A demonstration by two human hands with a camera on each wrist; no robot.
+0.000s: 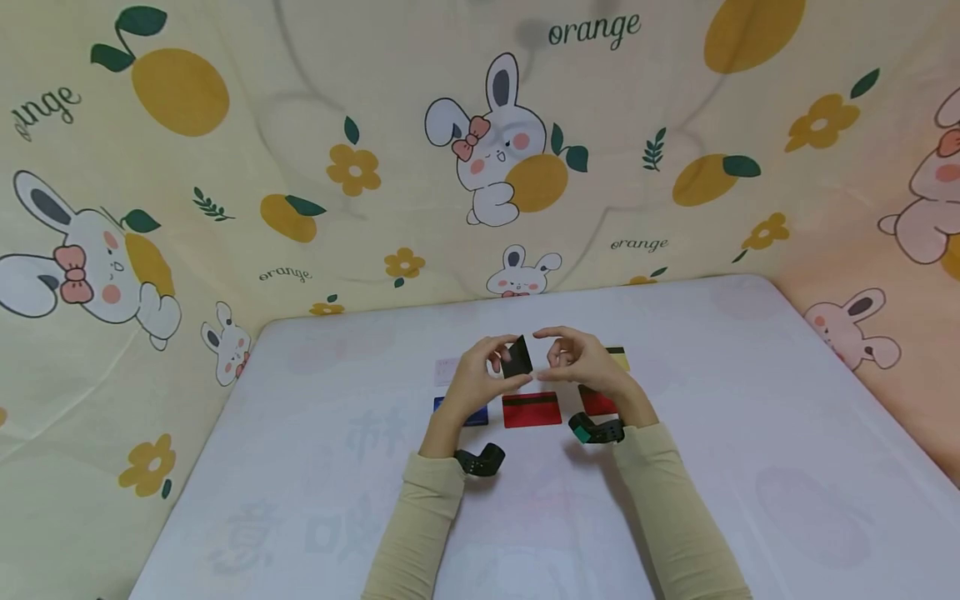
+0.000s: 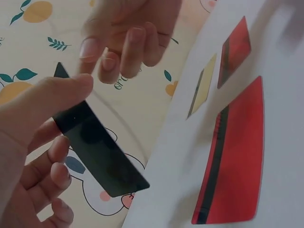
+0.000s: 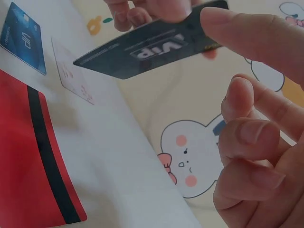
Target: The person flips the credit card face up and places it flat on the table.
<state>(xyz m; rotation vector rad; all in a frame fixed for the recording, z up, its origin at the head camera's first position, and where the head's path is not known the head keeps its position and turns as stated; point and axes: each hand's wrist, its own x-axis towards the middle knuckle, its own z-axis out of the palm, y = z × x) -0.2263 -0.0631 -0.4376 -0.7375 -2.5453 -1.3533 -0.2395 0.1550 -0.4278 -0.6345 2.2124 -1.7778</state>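
My left hand (image 1: pixel 476 375) holds a black card (image 2: pixel 102 152) up over the table, pinched near one end between thumb and fingers. In the right wrist view, the face of this card (image 3: pixel 147 52) carries pale "Vip" lettering, and a dark stripe crosses its other side in the left wrist view. Close beside it, my right hand (image 1: pixel 588 367) holds nothing; thumb and forefinger stand apart and the other fingers are loosely curled. Below the hands lies a red card (image 1: pixel 531 413) with a black stripe.
On the white table (image 1: pixel 322 433), a blue card (image 3: pixel 23 40) and a pale pink-patterned card (image 3: pixel 71 76) lie to the left. A second red card (image 2: pixel 235 52) and a yellow card (image 2: pixel 202 88) lie to the right. A printed cloth (image 1: pixel 615 108) hangs behind the table.
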